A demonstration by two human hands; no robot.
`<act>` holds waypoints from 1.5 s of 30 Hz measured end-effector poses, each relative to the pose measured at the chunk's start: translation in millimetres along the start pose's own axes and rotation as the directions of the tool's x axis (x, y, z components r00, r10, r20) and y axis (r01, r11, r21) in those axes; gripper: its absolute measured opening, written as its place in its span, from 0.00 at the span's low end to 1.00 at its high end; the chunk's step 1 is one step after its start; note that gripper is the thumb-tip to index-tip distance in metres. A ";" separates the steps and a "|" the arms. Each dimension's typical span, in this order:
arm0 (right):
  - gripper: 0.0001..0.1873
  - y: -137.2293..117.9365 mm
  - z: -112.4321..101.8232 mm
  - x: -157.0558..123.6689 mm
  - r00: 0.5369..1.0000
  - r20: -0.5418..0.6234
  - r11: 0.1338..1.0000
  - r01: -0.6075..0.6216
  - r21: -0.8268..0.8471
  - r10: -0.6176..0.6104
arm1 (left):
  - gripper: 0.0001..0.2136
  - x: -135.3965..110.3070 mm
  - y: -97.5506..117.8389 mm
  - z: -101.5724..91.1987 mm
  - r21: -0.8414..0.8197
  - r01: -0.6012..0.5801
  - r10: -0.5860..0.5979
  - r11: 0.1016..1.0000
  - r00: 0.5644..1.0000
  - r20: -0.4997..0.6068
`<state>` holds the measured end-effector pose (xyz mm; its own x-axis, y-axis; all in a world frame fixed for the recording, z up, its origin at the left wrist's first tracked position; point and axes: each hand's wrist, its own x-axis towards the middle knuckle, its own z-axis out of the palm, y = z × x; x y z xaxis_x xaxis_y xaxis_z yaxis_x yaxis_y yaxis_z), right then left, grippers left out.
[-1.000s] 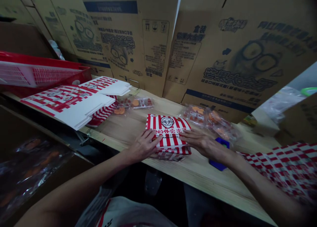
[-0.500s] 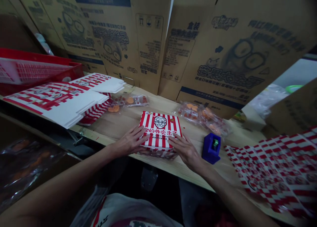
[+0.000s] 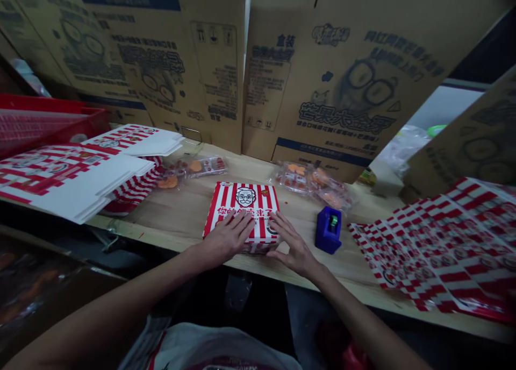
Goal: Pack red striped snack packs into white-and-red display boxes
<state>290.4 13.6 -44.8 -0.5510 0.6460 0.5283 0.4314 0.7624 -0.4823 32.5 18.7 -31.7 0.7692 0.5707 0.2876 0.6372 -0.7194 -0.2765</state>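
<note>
We had the red-and-white striped box (image 3: 242, 214) on the wooden table (image 3: 177, 222), right between our two hands and near the table's front edge. Its top showed a printed cartoon portrait and red lettering, and a striped lower part showed along the near side. Our left hand (image 3: 228, 236) lay flat across the near left part of the top. Our right hand (image 3: 292, 250) sat at the near right corner, with its fingertips (image 3: 278, 231) on the box. Both hands were open and apart, one on each side, and neither closed around the box.

Just beyond the right hand stood a blue tape dispenser (image 3: 328, 230). Ahead of that hand lay clear plastic packs of orange pieces (image 3: 312, 184), and ahead of the left hand lay more such packs (image 3: 193, 168). Farther left of the left hand were two stacks of flat, folded box blanks (image 3: 68, 184), printed red and white, and past them sat a red plastic tray (image 3: 40, 125). Well to the right of the right hand spread red-and-white printed sheets (image 3: 435, 246). Large cardboard cartons (image 3: 322, 79) stood along the table's far side, behind everything.
</note>
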 end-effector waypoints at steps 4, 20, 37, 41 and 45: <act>0.31 5.9 0.7 -2.2 0.996 -0.050 0.994 -0.076 0.082 0.080 | 0.26 -1.3 -0.7 1.1 0.001 0.002 -0.002 1.000 1.000 -0.023; 0.35 5.6 14.9 -8.0 0.990 -0.053 0.987 0.125 -0.103 -0.130 | 0.25 1.7 0.8 -11.6 -0.116 0.019 -0.028 0.993 0.997 -0.072; 0.50 6.6 45.4 -17.1 0.944 -0.260 0.979 -0.192 0.071 0.204 | 0.11 74.2 5.5 -37.5 -0.219 -0.295 0.321 0.930 0.942 0.094; 0.47 9.1 44.0 -16.3 0.945 -0.266 0.982 -0.180 0.056 0.189 | 0.15 67.9 6.1 -38.0 -0.217 -0.288 0.317 0.933 0.942 0.111; 0.42 12.2 40.2 -17.7 0.955 -0.288 0.995 -0.088 -0.050 0.070 | 0.18 55.0 12.7 -24.0 -0.195 -0.267 0.283 0.944 0.957 0.060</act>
<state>276.7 9.9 -88.1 -0.2902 0.6812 0.6721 0.5138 0.7034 -0.4911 81.7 31.5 2.7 0.9196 0.3662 0.1424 0.3864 -0.9086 -0.1588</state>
